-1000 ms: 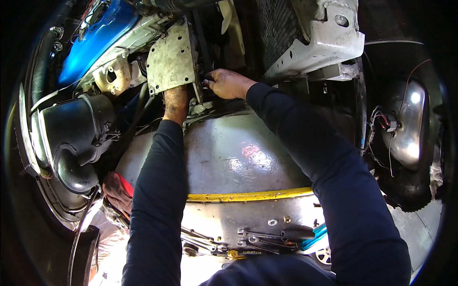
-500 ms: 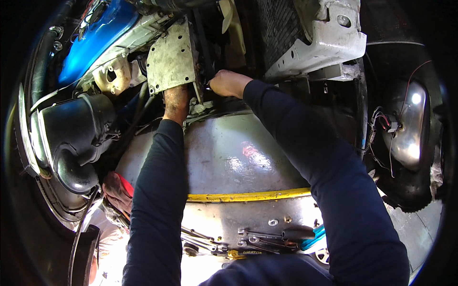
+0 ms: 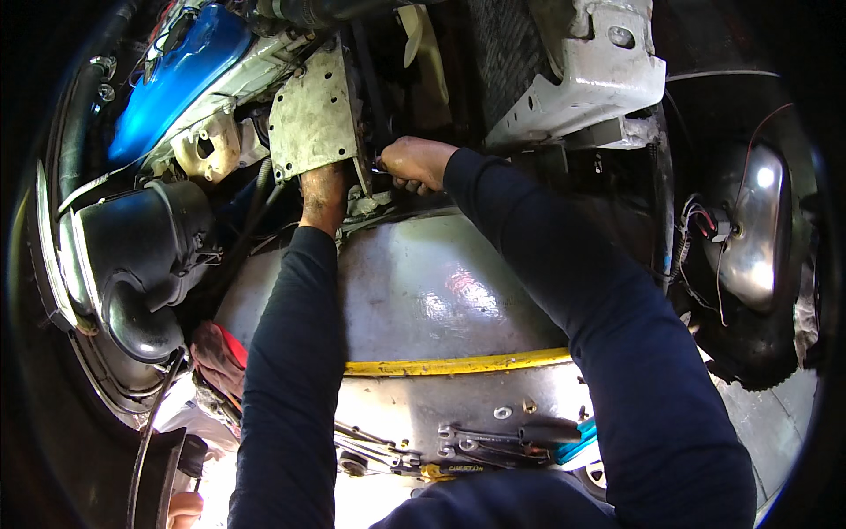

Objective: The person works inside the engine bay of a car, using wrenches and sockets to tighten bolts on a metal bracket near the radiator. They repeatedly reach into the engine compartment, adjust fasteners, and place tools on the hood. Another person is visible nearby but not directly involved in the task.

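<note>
Mtl plate (image 3: 313, 115) over L hand (image 3: 323, 194), fingers hidden, nr R hand (image 3: 416, 162)

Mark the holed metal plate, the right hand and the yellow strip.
Holed metal plate (image 3: 310, 119), head view: middle of its face.
Right hand (image 3: 414, 162), head view: back of the hand.
Yellow strip (image 3: 458, 363), head view: middle of its length.

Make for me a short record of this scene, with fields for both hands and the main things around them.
Left hand: reaching behind the plate; fingers hidden, grip unclear
Right hand: just right of the plate; grip unclear
Plate: pale metal, with holes
Panel: grey, curved, yellow strip along its lower edge
Wrenches: below the strip
Cloth: left of the left sleeve
Upper left: blue cover
</note>
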Available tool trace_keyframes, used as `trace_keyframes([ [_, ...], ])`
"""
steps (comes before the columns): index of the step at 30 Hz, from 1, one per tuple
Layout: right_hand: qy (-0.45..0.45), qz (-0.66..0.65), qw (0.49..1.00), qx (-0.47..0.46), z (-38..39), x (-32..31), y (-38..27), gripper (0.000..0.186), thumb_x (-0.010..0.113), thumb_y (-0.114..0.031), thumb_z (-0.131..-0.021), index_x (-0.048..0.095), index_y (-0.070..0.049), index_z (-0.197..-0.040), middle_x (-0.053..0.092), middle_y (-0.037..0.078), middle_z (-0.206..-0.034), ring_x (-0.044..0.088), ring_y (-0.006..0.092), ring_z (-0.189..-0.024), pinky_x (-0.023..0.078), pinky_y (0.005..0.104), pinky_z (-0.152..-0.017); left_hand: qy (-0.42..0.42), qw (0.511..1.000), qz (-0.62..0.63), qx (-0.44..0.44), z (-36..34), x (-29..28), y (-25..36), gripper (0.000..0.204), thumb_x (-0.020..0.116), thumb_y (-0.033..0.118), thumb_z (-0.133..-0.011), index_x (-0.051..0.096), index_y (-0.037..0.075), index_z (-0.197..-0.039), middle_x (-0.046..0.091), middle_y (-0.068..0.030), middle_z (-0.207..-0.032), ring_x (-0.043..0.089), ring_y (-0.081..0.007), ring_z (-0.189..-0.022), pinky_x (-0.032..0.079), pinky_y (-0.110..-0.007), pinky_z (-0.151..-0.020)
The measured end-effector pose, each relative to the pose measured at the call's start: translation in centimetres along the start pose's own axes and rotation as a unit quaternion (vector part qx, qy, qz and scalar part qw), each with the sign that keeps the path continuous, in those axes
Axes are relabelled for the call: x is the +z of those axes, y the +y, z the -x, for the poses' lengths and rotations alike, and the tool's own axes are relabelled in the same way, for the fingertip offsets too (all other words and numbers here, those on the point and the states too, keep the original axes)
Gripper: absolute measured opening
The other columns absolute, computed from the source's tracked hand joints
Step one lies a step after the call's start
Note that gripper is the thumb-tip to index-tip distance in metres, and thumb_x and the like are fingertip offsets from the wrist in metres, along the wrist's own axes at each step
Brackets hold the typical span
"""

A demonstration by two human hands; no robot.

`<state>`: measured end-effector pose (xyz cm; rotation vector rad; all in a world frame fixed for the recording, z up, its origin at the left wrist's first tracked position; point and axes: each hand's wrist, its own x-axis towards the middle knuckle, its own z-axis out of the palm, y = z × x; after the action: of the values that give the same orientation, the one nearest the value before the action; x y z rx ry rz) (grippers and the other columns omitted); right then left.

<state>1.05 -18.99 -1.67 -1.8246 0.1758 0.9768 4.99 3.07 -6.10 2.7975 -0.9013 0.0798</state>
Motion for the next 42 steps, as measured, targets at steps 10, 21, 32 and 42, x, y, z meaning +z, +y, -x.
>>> trace_keyframes([
  [10, 0.205, 0.114, 0.952, -0.198, 0.9, 2.1, 0.8, 0.031, 0.057, -0.021, -0.093, 0.072, 0.002, -0.104, 0.071, 0.029, -0.105, 0.068, 0.0448, -0.104, 0.054, 0.0492, -0.093, 0.043, 0.839, 0.494, -0.224, -0.5, 1.2, 0.2, 0.036, 0.056, 0.009, -0.100, 0.056, 0.004, -0.136, 0.063, -0.0128, -0.132, 0.058, -0.0282, -0.120, 0.044, -0.038, -0.103],
  [21, 0.148, 0.100, 0.970, -0.164, -0.1, 2.4, 2.0, 0.024, 0.055, -0.012, -0.094, 0.070, 0.006, -0.096, 0.071, 0.031, -0.102, 0.071, 0.0433, -0.095, 0.057, 0.0466, -0.082, 0.037, 0.988, 0.136, -0.069, -0.7, -0.2, 0.6, 0.040, 0.054, 0.003, -0.098, 0.056, 0.003, -0.138, 0.061, -0.0151, -0.135, 0.055, -0.0321, -0.123, 0.042, -0.040, -0.107],
  [32, 0.233, 0.217, 0.923, -0.219, 0.2, 2.4, 2.2, 0.027, 0.053, -0.023, -0.100, 0.070, -0.004, -0.108, 0.070, 0.026, -0.101, 0.067, 0.0457, -0.098, 0.055, 0.0507, -0.086, 0.041, 0.792, 0.557, -0.246, -0.5, 1.1, 0.6, 0.035, 0.057, 0.007, -0.098, 0.058, -0.001, -0.132, 0.062, -0.0148, -0.130, 0.058, -0.0289, -0.116, 0.045, -0.040, -0.101],
  [42, 0.104, 0.364, 0.887, -0.264, -1.6, 0.8, 1.5, 0.050, 0.048, -0.036, -0.104, 0.071, 0.007, -0.099, 0.069, 0.033, -0.102, 0.069, 0.0475, -0.098, 0.055, 0.0486, -0.086, 0.053, 0.990, 0.120, -0.054, -0.4, 1.1, -0.7, 0.043, 0.061, 0.015, -0.098, 0.055, 0.006, -0.140, 0.060, -0.0129, -0.136, 0.055, -0.0322, -0.123, 0.044, -0.043, -0.104],
])
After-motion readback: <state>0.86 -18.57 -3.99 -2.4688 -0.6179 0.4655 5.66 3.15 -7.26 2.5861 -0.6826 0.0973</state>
